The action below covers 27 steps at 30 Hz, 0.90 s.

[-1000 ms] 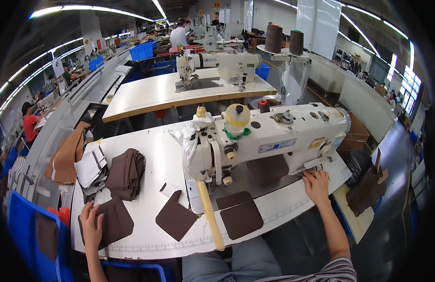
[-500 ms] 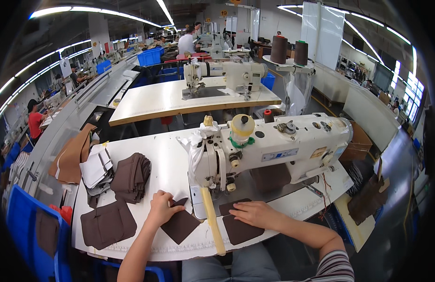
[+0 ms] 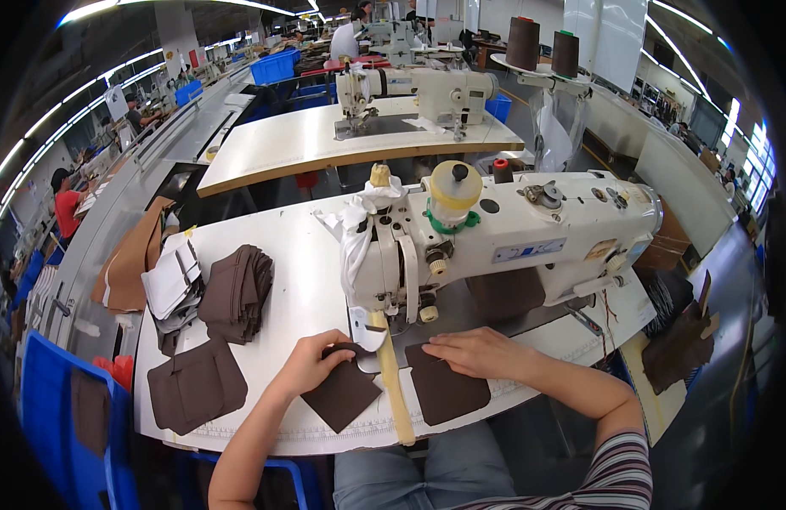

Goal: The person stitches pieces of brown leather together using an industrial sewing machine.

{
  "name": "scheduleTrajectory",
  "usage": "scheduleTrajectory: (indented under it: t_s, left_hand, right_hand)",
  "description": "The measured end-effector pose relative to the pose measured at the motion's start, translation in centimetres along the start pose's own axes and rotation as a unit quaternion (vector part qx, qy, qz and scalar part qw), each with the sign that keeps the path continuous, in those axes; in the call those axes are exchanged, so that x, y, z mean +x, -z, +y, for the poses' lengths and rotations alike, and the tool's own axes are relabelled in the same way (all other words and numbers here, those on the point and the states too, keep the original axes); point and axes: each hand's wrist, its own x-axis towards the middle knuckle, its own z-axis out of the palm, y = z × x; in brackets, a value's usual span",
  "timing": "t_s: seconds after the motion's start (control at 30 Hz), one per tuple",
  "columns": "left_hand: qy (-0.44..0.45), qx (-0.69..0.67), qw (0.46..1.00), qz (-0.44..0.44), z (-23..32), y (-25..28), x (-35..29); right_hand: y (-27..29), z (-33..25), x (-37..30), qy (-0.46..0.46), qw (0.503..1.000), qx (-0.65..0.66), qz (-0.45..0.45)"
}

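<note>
My left hand (image 3: 315, 364) pinches the upper edge of a dark brown panel (image 3: 344, 398), thumb and fingers closed on it. To the right, my right hand (image 3: 476, 352) has its fingertips closed together at the top edge of a second brown panel (image 3: 451, 393), which lies flat on the white table. Between the two panels a pale yellow strip (image 3: 395, 395) runs from under the sewing machine head toward the table's front edge. The white sewing machine (image 3: 529, 223) stands just beyond both hands. Its needle area is partly hidden by the machine head.
Left on the table (image 3: 295, 246) are a stack of brown panels (image 3: 236, 293), a flat brown panel (image 3: 197, 387), white pieces (image 3: 172, 285) and tan material (image 3: 131, 268). A blue bin (image 3: 49, 404) stands at the left. Behind is another sewing machine (image 3: 448, 95).
My left hand has moved right with its panel, closer to the yellow strip. My right hand has shifted from lying across its panel to the panel's top edge. The whole view has shifted slightly.
</note>
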Motion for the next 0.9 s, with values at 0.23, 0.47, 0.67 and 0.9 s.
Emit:
scheduleTrajectory:
  t_s: [0.23, 0.47, 0.67, 0.9]
  left_hand:
    - [0.136, -0.201, 0.944, -0.224, 0.6, 1.0, 1.5]
    - [0.072, -0.020, 0.993, -0.086, 0.8, 0.2, 2.2]
    - [0.015, 0.072, 0.997, -0.007, 1.8, -0.9, 1.1]
    - [0.039, 0.016, 0.999, -0.018, 1.6, -0.9, 1.1]
  right_hand:
    - [-0.7, -1.1, 0.6, 0.004, 0.998, -0.056, 0.027]
    - [-3.0, -1.0, 0.5, -0.025, 0.987, -0.083, 0.138]
    - [-2.0, -1.2, 1.4, 0.001, 0.986, -0.108, 0.128]
    - [-2.0, -0.8, 1.6, -0.005, 0.988, -0.106, 0.114]
